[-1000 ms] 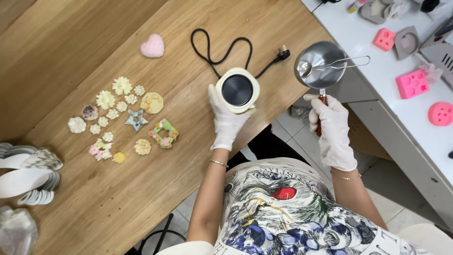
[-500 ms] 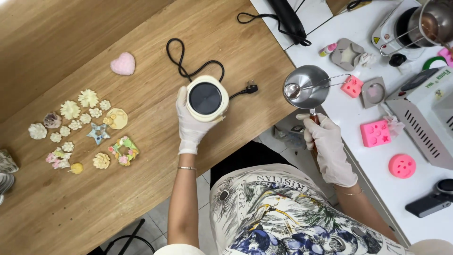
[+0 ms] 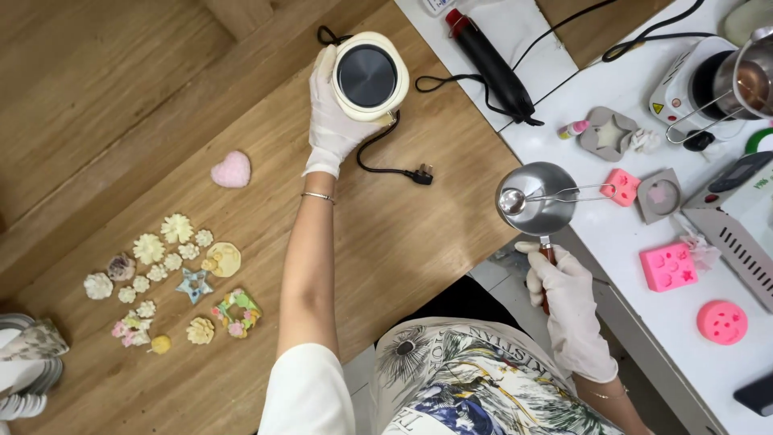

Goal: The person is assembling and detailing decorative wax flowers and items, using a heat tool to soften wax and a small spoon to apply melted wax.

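Holding the hot plate [image 3: 370, 76] clenched in our left hand [image 3: 338, 113], lifted over the wooden tabletop [image 3: 97, 97], cord [image 3: 386, 165] trailing. Right hand [image 3: 572, 310] clasps the pot [image 3: 538, 197] by its handle. We'd keep the pot level, mind the plug [image 3: 422, 174] dragging.

The scene is lit brightly and evenly from above. Only soft, short shadows are cast on the wooden table [image 3: 121, 97]. Glare is seen on the white counter [image 3: 644, 322] and a bright highlight on the metal pot [image 3: 538, 197]. Focus is sharp throughout, with slight stretching at the edges.
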